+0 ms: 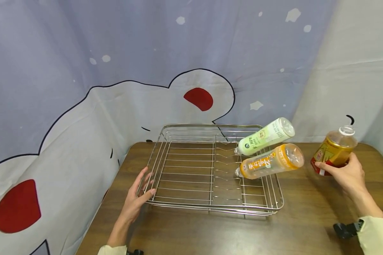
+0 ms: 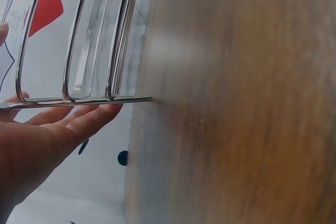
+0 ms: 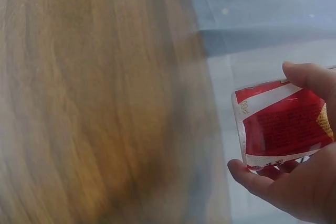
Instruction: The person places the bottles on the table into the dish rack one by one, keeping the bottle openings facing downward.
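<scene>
A silver wire dish rack point(image 1: 188, 173) stands on the wooden table. My left hand point(image 1: 134, 198) grips its front left corner, thumb over the rim and fingers along the outer side; the left wrist view shows those fingers point(image 2: 100, 119) against the wires. Two bottles lean neck down in the rack's right part: a green-and-white one point(image 1: 265, 137) behind an orange-labelled one point(image 1: 271, 162). To the right of the rack, my right hand point(image 1: 349, 173) holds a clear plastic bottle with a red and gold label point(image 1: 333, 150), mouth up and slightly tilted. Its base shows in the right wrist view.
A patterned cloth point(image 1: 146, 53) hangs behind the table and along both sides. The brown tabletop point(image 1: 217, 235) extends in front of the rack and to its right. Dark straps with devices sit at both wrists.
</scene>
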Demonstrator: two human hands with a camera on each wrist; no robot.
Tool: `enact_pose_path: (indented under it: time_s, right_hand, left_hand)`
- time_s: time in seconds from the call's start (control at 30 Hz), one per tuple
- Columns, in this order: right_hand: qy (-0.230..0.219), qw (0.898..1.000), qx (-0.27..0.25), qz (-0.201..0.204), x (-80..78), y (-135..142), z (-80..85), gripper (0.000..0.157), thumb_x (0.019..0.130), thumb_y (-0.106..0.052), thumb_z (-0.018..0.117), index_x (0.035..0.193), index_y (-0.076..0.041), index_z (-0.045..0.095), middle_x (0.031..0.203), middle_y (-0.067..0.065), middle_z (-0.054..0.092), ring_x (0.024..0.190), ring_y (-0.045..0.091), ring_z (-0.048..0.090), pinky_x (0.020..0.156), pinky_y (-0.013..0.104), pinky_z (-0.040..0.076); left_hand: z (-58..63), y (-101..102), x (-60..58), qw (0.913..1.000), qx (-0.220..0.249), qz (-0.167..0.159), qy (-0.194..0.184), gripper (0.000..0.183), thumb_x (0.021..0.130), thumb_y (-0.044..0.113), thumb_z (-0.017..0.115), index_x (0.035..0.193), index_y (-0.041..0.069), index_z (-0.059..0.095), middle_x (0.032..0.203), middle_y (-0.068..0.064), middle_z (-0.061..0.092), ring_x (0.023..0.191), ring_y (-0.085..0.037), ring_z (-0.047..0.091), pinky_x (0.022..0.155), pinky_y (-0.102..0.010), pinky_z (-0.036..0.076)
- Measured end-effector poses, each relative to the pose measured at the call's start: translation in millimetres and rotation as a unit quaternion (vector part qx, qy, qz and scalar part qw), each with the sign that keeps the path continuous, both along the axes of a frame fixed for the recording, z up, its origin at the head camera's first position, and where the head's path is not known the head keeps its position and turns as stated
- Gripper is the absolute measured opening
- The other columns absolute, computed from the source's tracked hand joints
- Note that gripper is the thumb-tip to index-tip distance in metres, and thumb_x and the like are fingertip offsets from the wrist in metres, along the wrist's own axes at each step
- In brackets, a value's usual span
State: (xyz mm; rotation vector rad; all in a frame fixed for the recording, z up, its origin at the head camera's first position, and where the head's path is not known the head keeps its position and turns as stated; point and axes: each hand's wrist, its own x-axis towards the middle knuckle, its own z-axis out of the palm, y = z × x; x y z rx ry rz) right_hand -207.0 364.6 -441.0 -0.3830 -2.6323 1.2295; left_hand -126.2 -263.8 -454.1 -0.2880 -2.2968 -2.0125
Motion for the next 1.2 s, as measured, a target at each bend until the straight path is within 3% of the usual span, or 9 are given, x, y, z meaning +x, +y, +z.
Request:
enact_pose_path:
  time_s: [0.13, 0.17, 0.27, 0.43, 0.6, 0.73, 0.9, 1.2]
  right_hand:
    - [0.012, 1.0, 0.014, 0.0, 7.1, 1.5, 9.2, 0.085, 0.085, -0.036, 0.077, 0.144, 0.005, 0.031, 0.135, 0.032, 0.045, 0.095, 0.014, 0.046, 0.076, 0.032, 0.039]
    - [0.013, 1.0, 0.016, -0.001, 8.6, 1.3, 12.1, 0.085, 0.086, -0.035, 0.077, 0.145, 0.005, 0.03, 0.135, 0.032, 0.044, 0.097, 0.018, 0.048, 0.076, 0.032, 0.04]
    - [0.02, 1.0, 0.022, -0.004, 13.2, -0.7, 21.9, 0.086, 0.085, -0.035, 0.077, 0.144, 0.004, 0.03, 0.135, 0.032, 0.044, 0.098, 0.027, 0.049, 0.073, 0.029, 0.04]
    - [0.046, 0.998, 0.031, 0.003, 20.4, -5.3, 39.7, 0.083, 0.083, -0.034, 0.08, 0.14, 0.002, 0.033, 0.126, 0.021, 0.048, 0.087, -0.002, 0.041, 0.062, 0.015, 0.036]
    - [0.064, 0.997, 0.045, 0.009, 26.8, -10.7, 57.6, 0.083, 0.081, -0.034, 0.082, 0.14, 0.001, 0.036, 0.122, 0.017, 0.049, 0.086, -0.006, 0.038, 0.062, 0.014, 0.035]
    - [0.072, 0.996, 0.053, 0.014, 32.7, -15.6, 69.6, 0.084, 0.081, -0.034, 0.082, 0.142, 0.001, 0.035, 0.124, 0.017, 0.049, 0.089, -0.005, 0.038, 0.064, 0.017, 0.033]
    - [0.089, 0.994, 0.053, 0.021, 37.7, -20.8, 84.2, 0.085, 0.079, -0.032, 0.084, 0.143, -0.002, 0.038, 0.115, 0.0, 0.049, 0.089, -0.005, 0.038, 0.065, 0.017, 0.034]
    - [0.107, 0.992, 0.067, 0.03, 47.1, -30.5, 106.8, 0.075, 0.075, -0.031, 0.087, 0.132, -0.006, 0.046, 0.104, -0.015, 0.048, 0.085, -0.004, 0.04, 0.068, 0.025, 0.032]
  left_hand:
    - [-0.3, 0.1, 0.2, 1.0, -0.005, 0.004, 0.0, 0.08, 0.094, -0.002, 0.06, 0.159, 0.012, 0.017, 0.157, -0.024, 0.025, 0.131, -0.012, 0.042, 0.113, -0.054, 0.024]
    - [-0.5, 0.1, 0.3, 1.0, -0.006, 0.005, 0.002, 0.079, 0.094, -0.003, 0.06, 0.159, 0.012, 0.017, 0.157, -0.024, 0.025, 0.131, -0.014, 0.042, 0.112, -0.056, 0.024]
    - [0.1, 0.7, 1.1, 1.0, -0.005, 0.005, 0.005, 0.079, 0.094, -0.003, 0.06, 0.159, 0.011, 0.018, 0.156, -0.025, 0.025, 0.135, -0.025, 0.041, 0.112, -0.043, 0.031]
    - [0.6, 0.9, 1.4, 1.0, -0.002, 0.005, 0.006, 0.079, 0.094, -0.003, 0.06, 0.159, 0.01, 0.017, 0.156, -0.025, 0.026, 0.137, -0.046, 0.031, 0.109, -0.029, 0.034]
    - [0.2, 0.2, 0.9, 1.0, 0.0, 0.003, 0.005, 0.08, 0.093, -0.003, 0.06, 0.159, 0.011, 0.017, 0.156, -0.025, 0.025, 0.138, -0.047, 0.03, 0.107, -0.024, 0.035]
    - [0.0, 0.0, 0.5, 1.0, 0.001, 0.001, 0.001, 0.081, 0.093, -0.003, 0.06, 0.159, 0.01, 0.016, 0.157, -0.025, 0.024, 0.138, -0.046, 0.031, 0.113, -0.038, 0.031]
    - [0.8, 0.1, 0.4, 0.9999, 0.011, -0.004, -0.003, 0.081, 0.093, -0.002, 0.06, 0.158, 0.007, 0.013, 0.157, -0.026, 0.022, 0.139, -0.046, 0.028, 0.113, -0.063, 0.016]
    - [0.3, -0.6, 0.4, 0.9999, 0.012, -0.007, -0.006, 0.08, 0.094, 0.0, 0.06, 0.159, 0.008, 0.013, 0.158, -0.025, 0.019, 0.14, -0.047, 0.026, 0.112, -0.067, 0.012]
